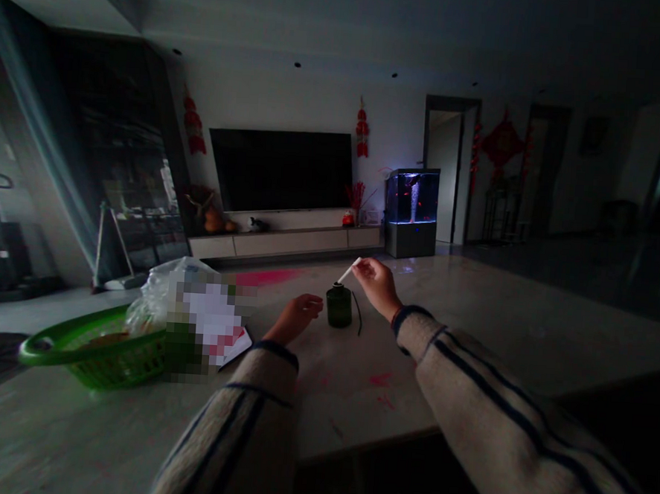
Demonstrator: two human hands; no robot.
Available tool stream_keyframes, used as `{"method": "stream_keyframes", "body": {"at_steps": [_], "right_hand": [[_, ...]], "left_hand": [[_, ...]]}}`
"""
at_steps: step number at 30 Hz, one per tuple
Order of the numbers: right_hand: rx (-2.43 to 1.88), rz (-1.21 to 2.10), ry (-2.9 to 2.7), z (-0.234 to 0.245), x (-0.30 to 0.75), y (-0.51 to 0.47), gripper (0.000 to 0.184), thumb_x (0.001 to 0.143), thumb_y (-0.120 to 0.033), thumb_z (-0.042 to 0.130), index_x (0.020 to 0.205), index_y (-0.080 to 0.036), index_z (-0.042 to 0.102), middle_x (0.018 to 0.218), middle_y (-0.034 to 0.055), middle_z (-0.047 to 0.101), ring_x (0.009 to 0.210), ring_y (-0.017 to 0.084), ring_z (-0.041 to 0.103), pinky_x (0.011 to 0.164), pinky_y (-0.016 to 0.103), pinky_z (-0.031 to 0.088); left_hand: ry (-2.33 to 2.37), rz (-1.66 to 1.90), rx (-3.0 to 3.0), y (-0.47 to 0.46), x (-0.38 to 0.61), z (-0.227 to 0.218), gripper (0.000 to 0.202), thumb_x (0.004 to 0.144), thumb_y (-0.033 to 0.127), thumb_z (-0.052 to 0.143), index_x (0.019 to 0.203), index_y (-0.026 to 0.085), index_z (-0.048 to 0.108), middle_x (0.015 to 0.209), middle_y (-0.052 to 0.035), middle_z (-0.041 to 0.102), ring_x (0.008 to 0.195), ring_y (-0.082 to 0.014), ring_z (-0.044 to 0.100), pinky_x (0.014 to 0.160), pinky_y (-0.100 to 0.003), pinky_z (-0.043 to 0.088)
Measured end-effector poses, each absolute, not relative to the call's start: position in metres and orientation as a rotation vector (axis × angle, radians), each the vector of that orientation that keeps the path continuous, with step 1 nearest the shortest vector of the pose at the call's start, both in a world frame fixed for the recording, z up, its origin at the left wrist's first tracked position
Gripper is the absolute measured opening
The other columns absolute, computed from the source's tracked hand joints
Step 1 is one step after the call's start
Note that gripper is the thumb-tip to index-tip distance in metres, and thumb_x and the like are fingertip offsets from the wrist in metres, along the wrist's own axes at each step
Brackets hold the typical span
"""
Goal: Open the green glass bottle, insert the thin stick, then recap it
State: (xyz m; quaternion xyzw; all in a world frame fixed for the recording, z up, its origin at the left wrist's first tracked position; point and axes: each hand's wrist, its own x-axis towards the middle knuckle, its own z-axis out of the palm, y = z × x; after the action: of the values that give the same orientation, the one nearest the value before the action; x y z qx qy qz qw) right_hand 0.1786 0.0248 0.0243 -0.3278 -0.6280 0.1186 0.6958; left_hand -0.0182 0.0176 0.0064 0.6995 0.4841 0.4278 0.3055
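Observation:
A small dark green jar stands on the pale table. My right hand pinches a thin white stick whose lower end rests at the jar's top. My left hand hovers just left of the jar with its fingers curled, and nothing shows in them. A thin dark cord lies on the table right of the jar. Both arms wear striped knit sleeves.
A green plastic basket with a plastic bag and a blurred package sits at the left. A red smear marks the table behind. Across the dim room are a television, a low cabinet and a lit aquarium.

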Motion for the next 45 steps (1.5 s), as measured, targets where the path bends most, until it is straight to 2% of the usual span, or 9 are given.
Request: {"method": "stream_keyframes", "body": {"at_steps": [13,21,26,30,35,38,41,45], "right_hand": [[-0.970,0.169,-1.645,0.016,0.165,0.032,0.019,0.075,-0.034,0.053,0.077,-0.016,0.058,0.078,0.0025,0.064,0.069,0.011,0.058,0.066,0.022,0.046],[-1.007,0.210,-1.638,0.009,0.169,0.036,0.024,0.074,-0.033,0.055,0.089,-0.014,0.056,0.089,0.0046,0.063,0.071,0.009,0.057,0.068,0.021,0.045],[-1.218,0.173,-1.717,0.010,0.178,0.033,0.020,0.076,-0.025,0.051,0.093,-0.016,0.056,0.090,0.0041,0.064,0.075,0.010,0.058,0.069,0.021,0.044],[-1.499,0.036,-2.034,0.010,0.189,0.021,0.019,0.077,-0.018,0.046,0.088,-0.019,0.061,0.090,0.0049,0.066,0.082,0.014,0.060,0.069,0.023,0.043],[-1.590,-0.154,-2.474,0.005,0.195,0.013,0.027,0.071,-0.010,0.051,0.090,-0.021,0.066,0.097,0.0075,0.066,0.092,0.018,0.060,0.073,0.024,0.042],[-1.599,-0.289,-2.536,0.005,0.191,0.010,0.024,0.072,-0.010,0.052,0.089,-0.017,0.067,0.095,0.0115,0.066,0.090,0.020,0.061,0.072,0.025,0.043],[-1.569,-0.541,-2.572,0.004,0.185,0.008,0.024,0.078,-0.009,0.045,0.088,-0.010,0.067,0.090,0.0165,0.066,0.087,0.023,0.062,0.071,0.028,0.044],[-1.428,-0.805,-2.638,0.001,0.178,0.009,0.027,0.081,-0.007,0.041,0.085,-0.009,0.067,0.086,0.0164,0.066,0.088,0.023,0.061,0.077,0.032,0.042]], "left_hand": [[1.275,1.119,1.836,0.016,-0.018,0.007,0.030,0.060,0.031,0.058,0.084,0.012,0.060,0.078,-0.0084,0.065,0.062,-0.0139,0.058,0.056,-0.026,0.042],[1.227,1.104,1.811,0.015,-0.018,0.008,0.028,0.059,0.029,0.058,0.082,0.013,0.059,0.075,-0.0072,0.064,0.061,-0.0133,0.056,0.056,-0.026,0.042],[1.259,1.112,1.788,0.015,-0.016,0.008,0.027,0.059,0.028,0.059,0.081,0.012,0.060,0.075,-0.0075,0.064,0.064,-0.0145,0.058,0.056,-0.026,0.043],[1.298,1.115,1.782,0.016,-0.015,0.008,0.026,0.059,0.029,0.060,0.079,0.013,0.060,0.074,-0.0070,0.064,0.065,-0.0151,0.059,0.056,-0.026,0.043],[1.294,1.103,1.792,0.018,-0.016,0.007,0.028,0.060,0.031,0.061,0.081,0.013,0.061,0.074,-0.0071,0.064,0.067,-0.0157,0.059,0.056,-0.025,0.044],[1.291,1.093,1.799,0.018,-0.016,0.006,0.027,0.060,0.031,0.061,0.081,0.013,0.060,0.074,-0.0067,0.064,0.066,-0.0151,0.059,0.056,-0.025,0.043],[1.290,1.095,1.783,0.018,-0.016,0.006,0.026,0.060,0.030,0.060,0.080,0.013,0.060,0.074,-0.0065,0.064,0.065,-0.0143,0.058,0.056,-0.025,0.043],[1.274,1.093,1.761,0.016,-0.015,0.007,0.026,0.059,0.029,0.061,0.079,0.013,0.060,0.074,-0.0069,0.064,0.065,-0.0144,0.058,0.055,-0.024,0.043]]}}
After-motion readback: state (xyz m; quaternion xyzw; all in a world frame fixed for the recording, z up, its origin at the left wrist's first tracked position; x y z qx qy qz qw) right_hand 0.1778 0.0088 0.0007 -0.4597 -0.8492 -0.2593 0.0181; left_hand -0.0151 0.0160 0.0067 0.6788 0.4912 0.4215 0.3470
